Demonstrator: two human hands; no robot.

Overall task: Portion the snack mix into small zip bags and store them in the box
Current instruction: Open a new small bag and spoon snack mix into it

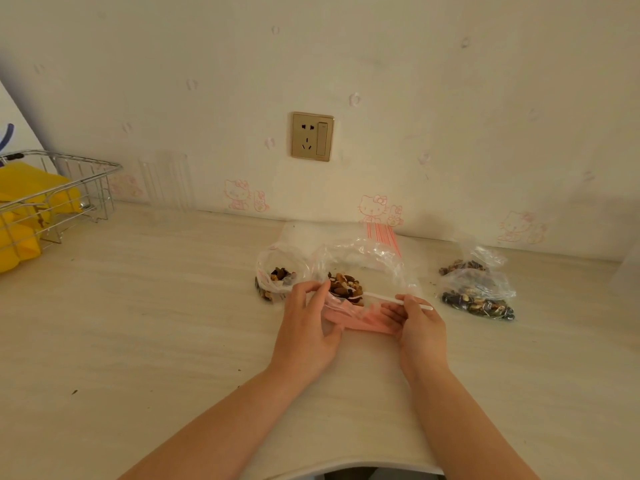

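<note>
Hands at mid-bench: left hand (306, 323) pinches the zip bag's (360, 271) mouth, right hand (417, 320) grips a white spoon (391, 299) lying crosswise, bowl leftward over snack mix (344, 285) just beyond both, toward the wall edge.

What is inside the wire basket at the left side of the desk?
The wire basket holds yellow items, apparently soft and folded, with a small dark mark on one. The basket wires and the picture's edge hide their lower and left parts, so what they are is unclear.
</note>
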